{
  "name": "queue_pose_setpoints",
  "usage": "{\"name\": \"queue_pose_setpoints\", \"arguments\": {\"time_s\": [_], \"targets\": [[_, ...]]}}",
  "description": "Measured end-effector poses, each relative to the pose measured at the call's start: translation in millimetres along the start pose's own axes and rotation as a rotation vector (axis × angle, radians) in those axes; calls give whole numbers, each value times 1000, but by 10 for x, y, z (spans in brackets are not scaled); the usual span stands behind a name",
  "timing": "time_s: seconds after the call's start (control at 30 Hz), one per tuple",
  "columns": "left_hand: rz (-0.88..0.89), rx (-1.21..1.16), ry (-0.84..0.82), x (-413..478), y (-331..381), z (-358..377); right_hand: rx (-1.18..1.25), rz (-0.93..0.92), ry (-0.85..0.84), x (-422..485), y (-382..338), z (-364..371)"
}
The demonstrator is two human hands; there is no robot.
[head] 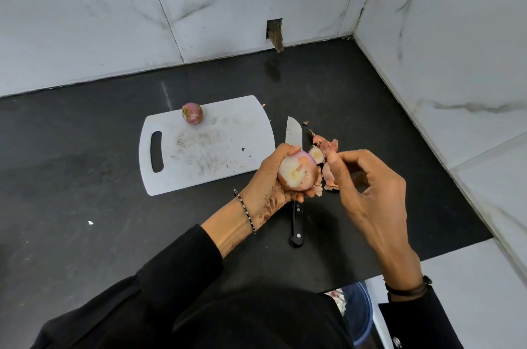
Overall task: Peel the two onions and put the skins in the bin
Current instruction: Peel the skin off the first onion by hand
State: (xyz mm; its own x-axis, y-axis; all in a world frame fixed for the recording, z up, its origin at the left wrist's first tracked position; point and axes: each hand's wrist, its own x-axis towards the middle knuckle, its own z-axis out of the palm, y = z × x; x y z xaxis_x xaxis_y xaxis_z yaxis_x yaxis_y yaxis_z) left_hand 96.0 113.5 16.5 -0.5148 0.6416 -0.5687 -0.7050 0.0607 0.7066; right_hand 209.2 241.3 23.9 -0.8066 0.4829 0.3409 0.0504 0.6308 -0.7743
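A partly peeled onion (296, 174), pale with a pink blush, is held above a black counter (85, 177). The left hand (265, 186) cups it from behind and below, fingers curled around it, probably to keep it steady while the skin comes away. The right hand (370, 191) sits just to its right, thumb and fingertips pinching a flap of papery orange skin (328, 149) at the onion's upper right side, so the peeling edge lies between the two grips. More skin pieces (329, 180) show below the onion; whether they hang or lie loose cannot be told. A knife (293, 131) lies on the counter under the hands. To the left, a white cutting board (205, 154) carries the second onion (192, 112), unpeeled. Below the counter's near edge a dark blue container (360, 317) shows, likely the bin.
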Motion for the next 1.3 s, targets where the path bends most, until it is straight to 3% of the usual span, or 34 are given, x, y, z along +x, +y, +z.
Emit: {"name": "queue_pose_setpoints", "arguments": {"time_s": [0.23, 0.7, 0.93, 1.13, 1.3], "targets": [[134, 55, 29, 41, -34, 31, 2, -163, -185, 96, -97, 15], [284, 155, 126, 58, -70, -15, 99, -105, -241, 154, -53, 37], [230, 76, 97, 69, -85, -53, 81, -174, -350, 203, -16, 63], [171, 70, 41, 61, -37, -41, 230, -99, -264, 208, -5, 34], [151, 68, 53, 31, -18, -17, 75, -170, -286, 208, 25, -10]]}}
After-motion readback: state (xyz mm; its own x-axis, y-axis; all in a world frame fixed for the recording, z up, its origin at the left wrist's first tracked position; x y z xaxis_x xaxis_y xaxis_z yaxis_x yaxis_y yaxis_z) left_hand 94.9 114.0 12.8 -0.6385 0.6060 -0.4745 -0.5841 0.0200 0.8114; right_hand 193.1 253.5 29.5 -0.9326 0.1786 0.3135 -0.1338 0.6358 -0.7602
